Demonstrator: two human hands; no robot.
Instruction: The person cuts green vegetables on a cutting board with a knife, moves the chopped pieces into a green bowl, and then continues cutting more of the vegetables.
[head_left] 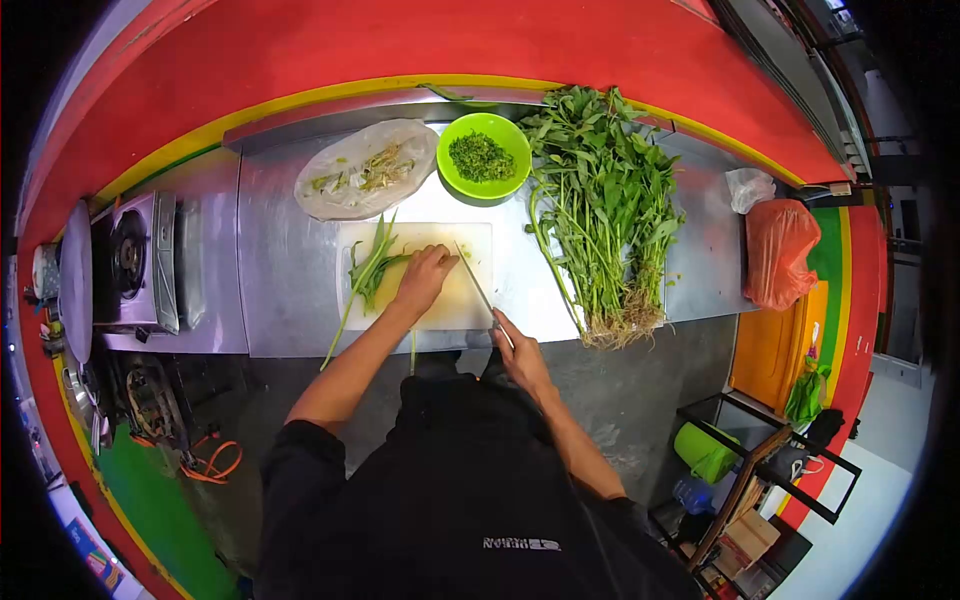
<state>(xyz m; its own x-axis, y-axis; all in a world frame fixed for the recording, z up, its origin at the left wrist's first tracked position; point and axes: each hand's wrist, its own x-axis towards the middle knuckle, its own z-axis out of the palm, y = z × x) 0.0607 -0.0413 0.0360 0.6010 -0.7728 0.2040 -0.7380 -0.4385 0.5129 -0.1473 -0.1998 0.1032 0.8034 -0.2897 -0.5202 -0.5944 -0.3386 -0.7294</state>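
My left hand (428, 274) is closed over green stalks on the white cutting board (478, 312), its fingers bunched near the blade. In my right hand (518, 352) is the handle of a knife (474, 277), whose blade slants up and left beside the left fingertips. Long leafy green stalks (372, 268) lie across the board's left side, some hanging past its front edge. A few small cut bits rest near the knife tip. Behind the board stands a lime green bowl (448, 178) holding chopped greens (482, 158).
A clear plastic bag (325, 190) with trimmings lies back left. To the right is a big bunch of leafy greens (605, 190) with roots. Farther right sits a red plastic bag (780, 255); a gas stove (135, 255) stands at the left. The steel counter (290, 280) ends before my body.
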